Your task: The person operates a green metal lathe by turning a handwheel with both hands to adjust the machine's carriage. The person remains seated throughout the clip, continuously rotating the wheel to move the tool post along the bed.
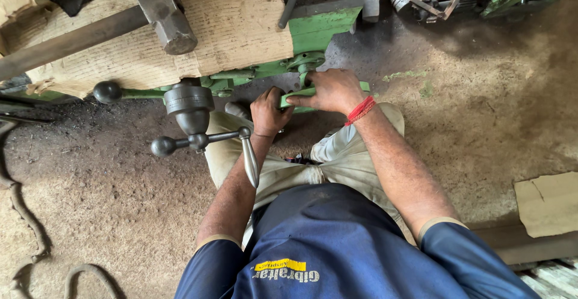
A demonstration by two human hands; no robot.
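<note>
The left hand (269, 114) closes around the near end of a green lever (299, 97) on the green machine (313, 31); the right hand (332, 90) lies just right, fingers clasped over it.

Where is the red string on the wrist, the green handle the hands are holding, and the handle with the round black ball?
red wrist thread (360, 110), head view, on the band's middle.
green lever (299, 96), head view, on the bar between the hands.
ball-ended crank handle (164, 146), head view, on the black ball.
</note>
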